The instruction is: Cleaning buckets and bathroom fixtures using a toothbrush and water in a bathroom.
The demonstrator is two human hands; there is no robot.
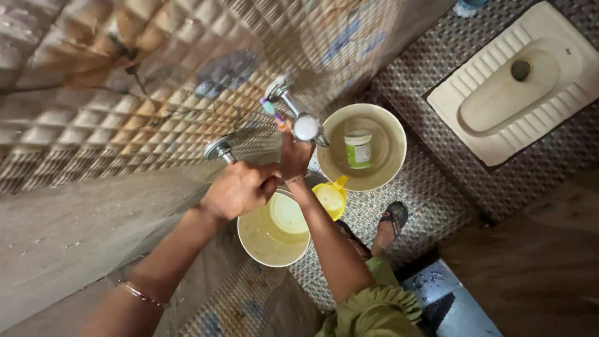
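The left hand [240,189] is closed in a full grip around the handle of the lower wall tap [219,150], directly above the small cream bucket [274,234]. The right hand [294,153] is raised to the upper tap [293,112], fingers pinched on a toothbrush [272,113]. The large bucket [362,147] on the floor holds a green-and-white plastic jar [358,148]; a yellow mug [331,196] sits between the buckets.

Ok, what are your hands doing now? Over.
Left hand gripping lower tap. Right hand scrubbing upper tap with toothbrush. Buckets below, nothing blocking.
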